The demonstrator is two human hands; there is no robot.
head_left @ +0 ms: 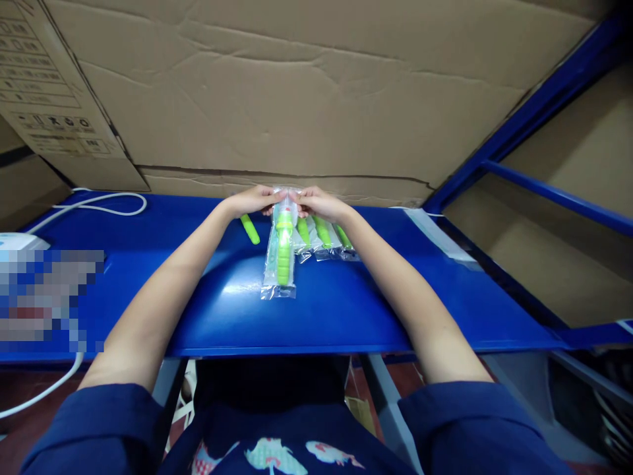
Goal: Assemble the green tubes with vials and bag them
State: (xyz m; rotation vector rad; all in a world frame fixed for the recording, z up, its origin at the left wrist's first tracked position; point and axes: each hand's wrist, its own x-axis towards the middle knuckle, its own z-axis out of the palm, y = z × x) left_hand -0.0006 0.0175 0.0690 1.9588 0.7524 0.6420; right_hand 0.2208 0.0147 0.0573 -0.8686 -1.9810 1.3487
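Note:
A clear plastic bag (pixel 271 270) with a lime-green, ridged-handled item (pixel 283 254) inside lies at the middle of the blue table. Its top edge is pinched between the fingers of my left hand (pixel 260 197) and my right hand (pixel 316 201), thumbs almost meeting. The green item has a small red part near its top; I cannot make out its exact kind. Just right of it, partly under my right hand and forearm, several similar green items (pixel 322 232) lie in clear bags. A loose green piece (pixel 250 229) rests below my left hand.
A blue table (pixel 326 316) stands against a cardboard wall (pixel 297 99). At left are a white device (pixel 22 242), a white cable (pixel 113 212) and a blurred-out patch. A pale flat strip (pixel 440 234) lies at right, near the blue metal frame (pixel 558 198).

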